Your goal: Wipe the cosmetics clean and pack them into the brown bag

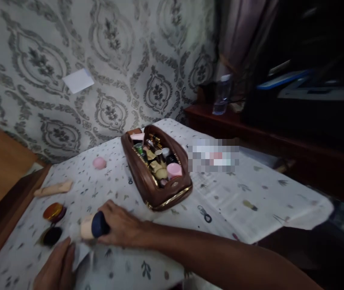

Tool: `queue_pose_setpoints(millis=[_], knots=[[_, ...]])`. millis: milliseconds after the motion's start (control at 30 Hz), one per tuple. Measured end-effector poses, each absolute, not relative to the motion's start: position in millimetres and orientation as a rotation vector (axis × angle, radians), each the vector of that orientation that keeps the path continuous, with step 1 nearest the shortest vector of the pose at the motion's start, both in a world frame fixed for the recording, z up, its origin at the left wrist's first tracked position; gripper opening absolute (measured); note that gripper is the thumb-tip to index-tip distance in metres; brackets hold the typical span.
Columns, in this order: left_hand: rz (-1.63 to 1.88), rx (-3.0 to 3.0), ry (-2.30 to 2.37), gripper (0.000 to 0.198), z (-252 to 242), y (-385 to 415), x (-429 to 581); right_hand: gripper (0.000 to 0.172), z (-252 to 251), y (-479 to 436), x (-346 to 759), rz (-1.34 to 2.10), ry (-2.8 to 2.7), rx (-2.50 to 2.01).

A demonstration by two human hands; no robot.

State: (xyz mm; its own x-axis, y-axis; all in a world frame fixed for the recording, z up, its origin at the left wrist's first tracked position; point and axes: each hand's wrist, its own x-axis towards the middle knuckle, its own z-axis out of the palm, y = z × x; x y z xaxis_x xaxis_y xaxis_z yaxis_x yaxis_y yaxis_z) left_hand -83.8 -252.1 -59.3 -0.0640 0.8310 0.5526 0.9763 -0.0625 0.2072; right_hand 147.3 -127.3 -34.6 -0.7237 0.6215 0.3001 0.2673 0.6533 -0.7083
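The right hand [120, 226] is closed around the capped end of the bottle [87, 227], held sideways between jar [54, 210] and bag [156, 195]; the left hand [57, 264], fingers together, holds a white sheet [80, 255].

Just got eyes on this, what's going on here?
A person's right hand grips a beige bottle by its dark blue end. The left hand is nearby, at a blurred white piece; whether it grips it is unclear. Beyond the hands, a brown bag stands open, packed with small containers. A pink rounded item and beige tube lie to the left.
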Motion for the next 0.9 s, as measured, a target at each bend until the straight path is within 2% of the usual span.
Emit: queue_pose_setpoints(millis=[67, 167, 333, 433, 533, 633, 767, 900], knots=[[-0.745, -1.857, -1.959, 0.023, -39, -248, -65, 0.050, -34, -128, 147, 0.903, -2.293, -0.718], [-0.715, -2.022, -1.749, 0.028, -18, -229, -32, 0.043, -37, -128, 145, 0.919, -2.237, -0.747], [-0.595, -2.237, -1.707, 0.035, -14, -201, -6, 0.025, -44, -125, 137, 0.935, -2.150, -0.727], [-0.637, -2.287, -1.865, 0.031, -7, -191, -6, 0.025, -44, -125, 136, 0.948, -2.126, -0.754], [-0.719, -2.330, -2.069, 0.035, 5, -180, -9, 0.032, -42, -125, 138, 0.968, -2.118, -0.749], [-1.008, -2.373, -2.302, 0.046, 11, -168, -15, 0.039, -41, -125, 140, 1.002, -2.098, -0.736], [-1.603, -2.308, -2.645, 0.056, 1, -161, -25, 0.038, -41, -126, 142, 1.073, -2.070, -0.683], [-1.977, -2.196, -2.617, 0.055, -15, -161, -36, 0.037, -40, -127, 142, 1.099, -2.050, -0.633]])
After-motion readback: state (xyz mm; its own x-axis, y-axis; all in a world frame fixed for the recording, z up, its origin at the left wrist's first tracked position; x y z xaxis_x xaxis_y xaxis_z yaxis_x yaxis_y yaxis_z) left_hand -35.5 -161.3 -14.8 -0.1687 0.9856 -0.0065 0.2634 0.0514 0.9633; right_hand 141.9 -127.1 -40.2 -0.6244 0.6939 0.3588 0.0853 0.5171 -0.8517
